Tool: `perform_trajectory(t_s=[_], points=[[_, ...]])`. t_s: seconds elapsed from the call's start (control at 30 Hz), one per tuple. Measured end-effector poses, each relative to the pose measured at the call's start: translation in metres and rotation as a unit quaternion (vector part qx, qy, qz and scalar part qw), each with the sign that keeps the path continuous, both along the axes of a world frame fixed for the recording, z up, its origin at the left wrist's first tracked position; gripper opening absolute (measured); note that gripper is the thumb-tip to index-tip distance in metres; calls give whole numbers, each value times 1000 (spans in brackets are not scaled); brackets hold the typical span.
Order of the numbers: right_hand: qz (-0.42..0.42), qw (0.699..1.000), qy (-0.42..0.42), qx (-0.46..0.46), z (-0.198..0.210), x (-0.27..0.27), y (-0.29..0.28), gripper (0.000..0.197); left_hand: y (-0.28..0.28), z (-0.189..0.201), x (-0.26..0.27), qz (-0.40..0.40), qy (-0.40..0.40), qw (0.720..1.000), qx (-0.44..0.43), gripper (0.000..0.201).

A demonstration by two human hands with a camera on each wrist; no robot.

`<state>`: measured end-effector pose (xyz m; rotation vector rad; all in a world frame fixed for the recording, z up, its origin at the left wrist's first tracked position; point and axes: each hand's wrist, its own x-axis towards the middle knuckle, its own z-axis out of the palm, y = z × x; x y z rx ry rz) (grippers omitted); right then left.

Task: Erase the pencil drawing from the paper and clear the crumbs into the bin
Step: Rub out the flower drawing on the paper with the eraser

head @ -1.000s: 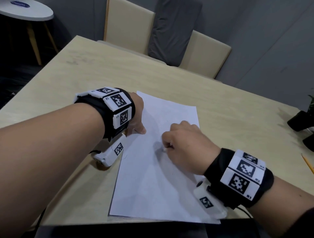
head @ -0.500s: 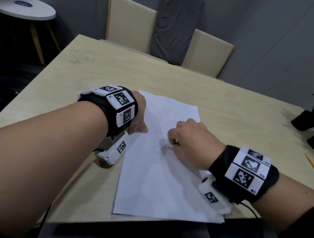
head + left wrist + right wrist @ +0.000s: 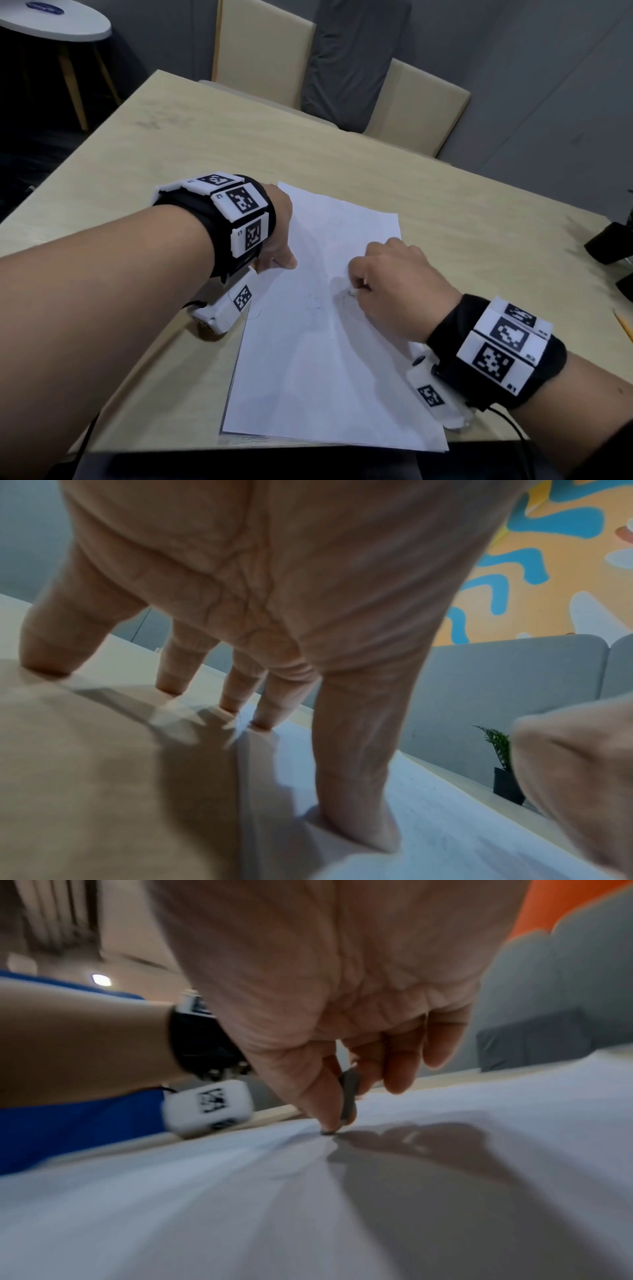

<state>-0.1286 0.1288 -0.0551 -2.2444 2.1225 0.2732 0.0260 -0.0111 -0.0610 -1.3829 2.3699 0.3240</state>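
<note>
Left hand (image 3: 279, 236) pressed flat with straight fingers on white paper sheet (image 3: 308, 359), right hand (image 3: 394, 291) pinched small grey eraser (image 3: 348, 1093) against faint pencil marks (image 3: 315, 301), pale wooden table (image 3: 205, 144).

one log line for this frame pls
phase: erasing | right hand: pinches eraser on paper | left hand: fingertips press paper edge | faint marks remain | bin: not in view
</note>
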Motion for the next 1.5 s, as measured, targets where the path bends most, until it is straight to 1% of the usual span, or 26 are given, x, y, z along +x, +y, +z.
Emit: perform_trajectory(t_s=[0.1, 0.13, 0.23, 0.3, 0.4, 0.43, 0.57, 0.6, 0.7, 0.83, 0.97, 1.03, 1.1, 1.17, 1.2, 1.33, 1.47, 1.5], points=[[70, 997, -38, 5, -6, 21, 9, 12, 0, 0, 0, -2, 0, 1000, 3, 59], [71, 997, -38, 6, -5, 21, 9, 13, 0, 1, 0, -3, 0, 1000, 6, 58], [7, 1000, 0, 6, 1, 3, 0, 13, 0, 1, 0, -2, -1, 1000, 8, 55], [-9, 1000, 9, 0, 2, -3, 0, 13, 0, 1, 0, -1, -3, 1000, 7, 55], [59, 998, -25, 6, -5, 12, 10, 12, -2, 0, 0, -3, -2, 1000, 3, 59], [68, 997, -29, 9, -5, 14, 10, 11, -2, 0, 0, -4, -3, 1000, 4, 59], [8, 1000, 2, -9, -1, -2, -2, 8, 1, 1, 0, -5, -6, 1000, 7, 54], [11, 1000, -2, -11, -2, -3, -1, 8, 0, 1, 0, -5, -5, 1000, 9, 54], [57, 998, -26, 9, -7, 5, 9, 9, -1, 0, 0, -6, -1, 1000, 12, 56], [23, 1000, -17, -6, -3, -1, 3, 8, 0, 0, 0, -9, -6, 1000, 9, 56], [55, 998, -31, 13, -5, 3, 8, 8, -2, -1, 1, -7, 12, 1000, 8, 52], [38, 999, -24, 5, -4, 2, 5, 8, -1, 0, 0, -9, 5, 1000, 10, 57], [27, 999, -16, -7, -3, -1, 3, 9, -2, -1, 0, -8, 12, 1000, 17, 56], [44, 999, -30, 1, -5, 1, 6, 9, -3, -2, 1, -7, 18, 1000, 20, 51], [50, 998, -40, 9, -6, 2, 7, 9, -4, -1, 2, -7, 14, 1000, 19, 52], [12, 1000, -21, -5, -3, -6, -1, 8, -1, 0, -2, -8, 0, 1000, 9, 54], [44, 998, -34, 2, -7, 2, 6, 8, -5, -4, 3, -3, 26, 1000, 16, 54], [41, 999, -34, 5, -7, 1, 5, 8, -5, -3, 3, -4, 26, 1000, 14, 54]])
